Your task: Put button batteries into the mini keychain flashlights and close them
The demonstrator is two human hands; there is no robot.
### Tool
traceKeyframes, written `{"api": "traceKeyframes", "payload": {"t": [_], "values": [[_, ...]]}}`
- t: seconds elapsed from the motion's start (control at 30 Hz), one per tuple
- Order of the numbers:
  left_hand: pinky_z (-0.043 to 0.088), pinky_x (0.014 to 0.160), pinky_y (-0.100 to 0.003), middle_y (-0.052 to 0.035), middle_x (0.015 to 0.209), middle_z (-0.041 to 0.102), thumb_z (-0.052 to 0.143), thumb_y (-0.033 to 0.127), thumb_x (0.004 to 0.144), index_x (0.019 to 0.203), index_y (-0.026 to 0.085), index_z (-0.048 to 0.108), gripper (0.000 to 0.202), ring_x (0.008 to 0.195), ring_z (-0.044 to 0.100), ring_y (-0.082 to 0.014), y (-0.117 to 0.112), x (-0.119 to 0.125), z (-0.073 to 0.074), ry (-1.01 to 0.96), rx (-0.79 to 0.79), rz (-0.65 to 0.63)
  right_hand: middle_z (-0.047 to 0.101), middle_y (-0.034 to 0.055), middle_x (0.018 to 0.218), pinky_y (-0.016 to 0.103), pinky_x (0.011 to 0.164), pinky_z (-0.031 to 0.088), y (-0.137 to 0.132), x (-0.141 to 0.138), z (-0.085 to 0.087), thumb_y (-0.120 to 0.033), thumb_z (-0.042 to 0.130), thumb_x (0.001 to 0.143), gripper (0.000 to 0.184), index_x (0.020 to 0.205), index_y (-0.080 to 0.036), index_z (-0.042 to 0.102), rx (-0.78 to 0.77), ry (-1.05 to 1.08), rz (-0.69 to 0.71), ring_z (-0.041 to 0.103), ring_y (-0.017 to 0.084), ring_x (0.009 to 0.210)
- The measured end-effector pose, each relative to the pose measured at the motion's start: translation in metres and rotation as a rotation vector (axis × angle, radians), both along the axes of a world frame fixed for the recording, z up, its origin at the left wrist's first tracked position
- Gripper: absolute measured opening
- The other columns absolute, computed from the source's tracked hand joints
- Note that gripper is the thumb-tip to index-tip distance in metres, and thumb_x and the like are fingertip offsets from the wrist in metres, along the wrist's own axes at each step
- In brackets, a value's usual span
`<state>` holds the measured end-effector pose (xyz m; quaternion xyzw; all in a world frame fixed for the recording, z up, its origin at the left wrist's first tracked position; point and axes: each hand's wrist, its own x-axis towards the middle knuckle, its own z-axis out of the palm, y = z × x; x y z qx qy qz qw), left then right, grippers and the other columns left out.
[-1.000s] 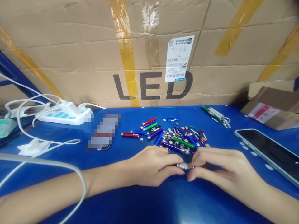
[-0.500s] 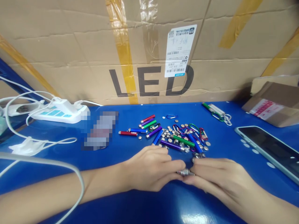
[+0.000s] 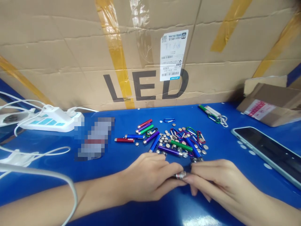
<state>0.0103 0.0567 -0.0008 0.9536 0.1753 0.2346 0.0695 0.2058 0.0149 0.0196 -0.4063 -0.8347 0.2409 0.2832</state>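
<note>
My left hand is closed around a small dark metal flashlight tube; only its silver, labelled end shows past my thumb and index finger. Against that end press the thumb and fingertips of my right hand, drawn together; whatever they pinch is hidden. Just beyond my right index finger are small silver pieces. Past both hands lies a pile of coloured tubes, among them a purple tube and a green tube, mixed with button cells and carabiner clips.
A white power strip with cables stands on the left, and a grey cable loops over my left forearm. A pixelated item lies left of the pile. To the right are a phone and a small carton. A large cardboard box backs the blue table.
The view has shifted slightly, moving the scene left. My right thumb has moved onto the tube's end, and lower right fingers now show beneath it. My left hand keeps its hold.
</note>
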Motion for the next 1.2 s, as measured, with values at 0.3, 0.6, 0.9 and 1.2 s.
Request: {"api": "traceKeyframes", "payload": {"t": [0.3, 0.6, 0.9, 1.2], "values": [[0.04, 0.058, -0.023, -0.0016, 0.068, 0.059, 0.035, 0.027, 0.095, 0.086, 0.016, 0.052, 0.022, 0.06, 0.054, -0.0126, 0.002, 0.001, 0.001, -0.068, -0.154, 0.111, 0.062, 0.0001, 0.062, 0.02, 0.05, 0.042, 0.012, 0.015, -0.004, -0.028, 0.033, 0.097, 0.038, 0.072, -0.019, 0.06, 0.408, -0.237, -0.014, 0.058, 0.011, 0.052], [0.032, 0.049, -0.02, 0.0072, 0.057, 0.042, 0.035, 0.027, 0.093, 0.077, 0.021, 0.035, 0.017, 0.047, 0.036, -0.008, 0.001, 0.002, 0.005, -0.248, -0.412, 0.311, 0.054, -0.0012, 0.054, 0.023, 0.049, 0.033, 0.021, 0.021, -0.005, -0.023, 0.04, 0.092, 0.036, 0.06, -0.018, 0.055, 0.367, -0.32, 0.061, 0.049, 0.008, 0.046], [0.034, 0.051, -0.022, 0.0062, 0.058, 0.043, 0.032, 0.03, 0.093, 0.077, 0.022, 0.033, 0.019, 0.05, 0.04, -0.0096, -0.001, 0.002, 0.002, -0.282, -0.481, 0.314, 0.065, -0.0009, 0.069, 0.02, 0.051, 0.041, 0.02, 0.018, -0.013, -0.031, 0.048, 0.089, 0.02, 0.089, -0.021, 0.065, 0.41, -0.282, -0.177, 0.059, 0.01, 0.056], [0.038, 0.053, -0.022, 0.0035, 0.062, 0.048, 0.031, 0.026, 0.092, 0.078, 0.021, 0.036, 0.016, 0.052, 0.046, -0.011, -0.001, 0.0, 0.006, -0.145, -0.331, 0.195, 0.067, 0.0022, 0.084, 0.019, 0.041, 0.043, 0.022, 0.019, -0.015, -0.03, 0.049, 0.084, 0.022, 0.091, -0.02, 0.067, 0.481, -0.366, -0.21, 0.061, 0.01, 0.052]]}}
